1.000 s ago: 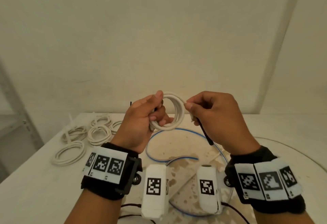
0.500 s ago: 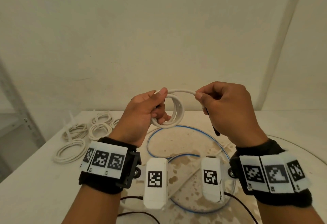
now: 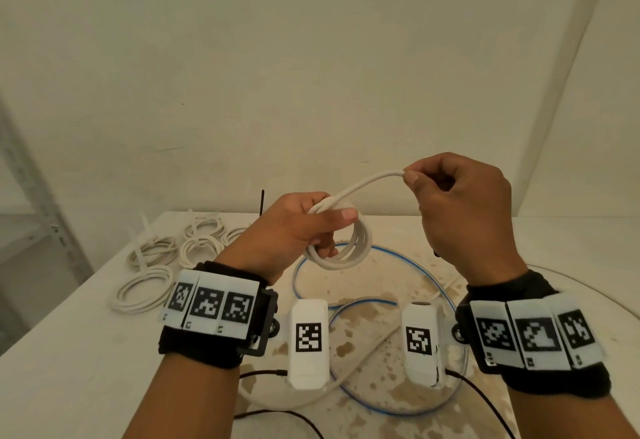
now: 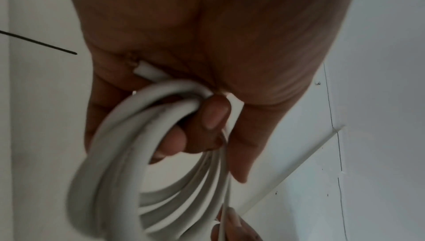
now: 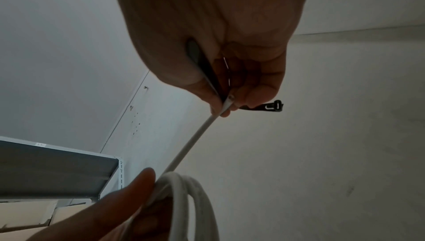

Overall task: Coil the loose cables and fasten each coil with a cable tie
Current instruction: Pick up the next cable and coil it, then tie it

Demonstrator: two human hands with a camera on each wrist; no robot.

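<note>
My left hand (image 3: pixel 330 230) grips a small coil of white cable (image 3: pixel 351 253) above the table, thumb across its top and fingers through the loops (image 4: pixel 142 154). One free length of the cable (image 3: pixel 363 184) arches up and right from the coil. My right hand (image 3: pixel 412 177) pinches its end (image 5: pixel 226 102) between thumb and forefinger. The same hand also holds a black cable tie, whose head (image 5: pixel 274 107) juts out past the fingers. A thin black strip (image 3: pixel 262 201) sticks up behind my left hand; what holds it is hidden.
Several tied white coils (image 3: pixel 166 258) lie at the table's back left. A blue-edged cable (image 3: pixel 424 274) loops over the stained tabletop (image 3: pixel 363 300) under my hands. A grey metal shelf (image 3: pixel 31 196) stands at the left, and black cords (image 3: pixel 277 414) trail at the front edge.
My right hand has risen up and to the right, drawing the cable's free end out of the coil into an arch. My left hand keeps its hold on the coil.
</note>
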